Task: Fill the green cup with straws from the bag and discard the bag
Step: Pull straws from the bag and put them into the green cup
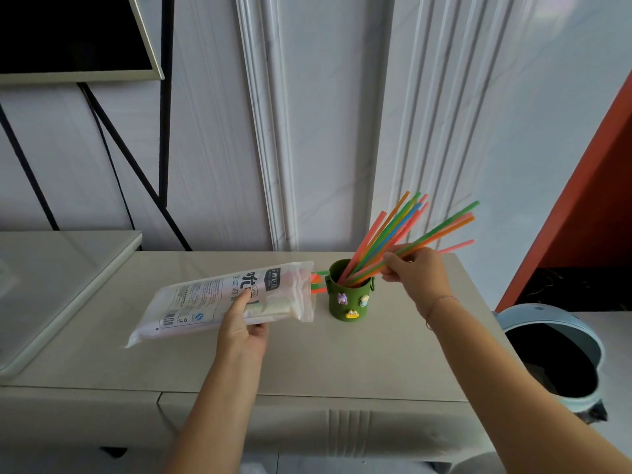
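While the straws [393, 241] sit half in: right hand [415, 278] pinches the fanned bunch, low ends down in the green cup [349, 299] on the bench [342, 364].
Left grip: left hand [244, 323] curled round the bag [205, 295], long axis aimed at the cup, mouth just beside it.
Bin: trash bin [596, 347] is off right, nearer the right hand, so the bag's got the longer trip.

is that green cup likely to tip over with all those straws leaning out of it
Possibly. The green cup is small and the straws fan far out to one side, so it looks top-heavy. The right hand grips the bundle, which probably steadies it. Straws look light, so the risk seems modest.
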### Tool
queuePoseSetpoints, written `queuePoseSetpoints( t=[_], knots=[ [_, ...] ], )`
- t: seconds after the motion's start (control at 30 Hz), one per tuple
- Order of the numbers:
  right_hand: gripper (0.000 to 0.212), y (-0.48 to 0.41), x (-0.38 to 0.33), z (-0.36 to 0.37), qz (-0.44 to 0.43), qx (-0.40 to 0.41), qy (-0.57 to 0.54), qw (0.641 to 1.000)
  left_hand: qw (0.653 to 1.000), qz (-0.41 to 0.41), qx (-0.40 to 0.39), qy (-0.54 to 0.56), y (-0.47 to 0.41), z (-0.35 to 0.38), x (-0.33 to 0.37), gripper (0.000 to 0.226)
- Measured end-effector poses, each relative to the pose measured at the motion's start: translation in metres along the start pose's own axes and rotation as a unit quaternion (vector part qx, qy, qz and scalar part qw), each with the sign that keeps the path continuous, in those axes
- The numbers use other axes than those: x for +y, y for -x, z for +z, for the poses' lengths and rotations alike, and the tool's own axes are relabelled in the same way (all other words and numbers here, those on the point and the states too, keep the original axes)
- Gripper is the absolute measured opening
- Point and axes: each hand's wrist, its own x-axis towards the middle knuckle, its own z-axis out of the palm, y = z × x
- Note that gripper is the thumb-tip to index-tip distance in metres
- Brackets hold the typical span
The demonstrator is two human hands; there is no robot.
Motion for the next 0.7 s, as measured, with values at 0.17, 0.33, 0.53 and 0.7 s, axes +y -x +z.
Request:
queuePoseSetpoints(
  t=[0.17, 0.33, 0.53, 0.7],
  knots=[
    [0.019, -0.005, 0.009, 0.023, 0.011, -0.028, 0.089, 0.996, 1.0, 0.008, -0.006, -0.013, 0.002, 0.002, -0.003, 0.021],
    [0.014, -0.007, 0.014, 0.031, 0.016, -0.046, 0.074, 0.996, 1.0, 0.008, -0.006, -0.018, -0.001, 0.0, -0.003, 0.022],
    [0.019, -0.008, 0.015, 0.017, 0.019, 0.059, -0.033, 0.998, 1.0, 0.003, -0.008, -0.013, -0.004, -0.001, -0.004, 0.023],
    [0.034, -0.017, 0.01, 0.014, 0.052, 0.123, -0.104, 0.986, 1.0, -0.003, -0.011, -0.012, -0.005, -0.001, -0.009, 0.023]
  ],
)
